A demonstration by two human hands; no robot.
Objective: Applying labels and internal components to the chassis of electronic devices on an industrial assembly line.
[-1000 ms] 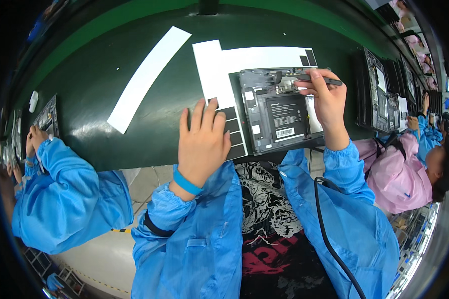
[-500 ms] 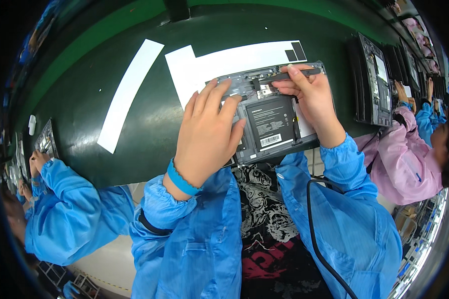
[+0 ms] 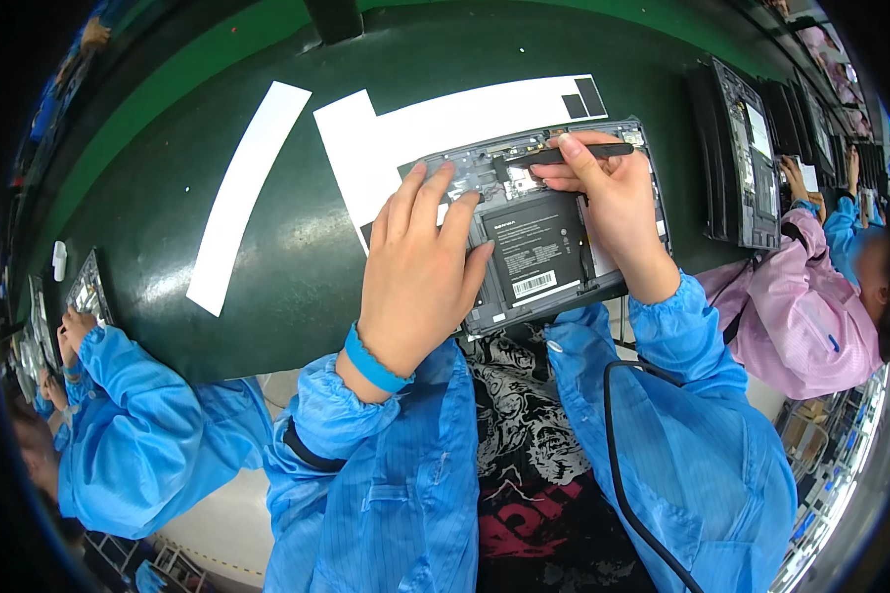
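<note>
The left hand (image 3: 420,259) has come from the white sheet (image 3: 465,117) onto the opened device (image 3: 532,247), which lies on the green counter (image 3: 133,173); it is spread wide there, and whether it holds something small, I cannot tell; the right hand (image 3: 618,203) pinches dark tweezers (image 3: 606,151) over the device; so both hands now attend to it

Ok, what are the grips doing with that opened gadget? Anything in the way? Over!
Left grip spread on opened device. Right grip pinching black tweezers-like tool over its upper part. Left grip hides some of its left side.
</note>
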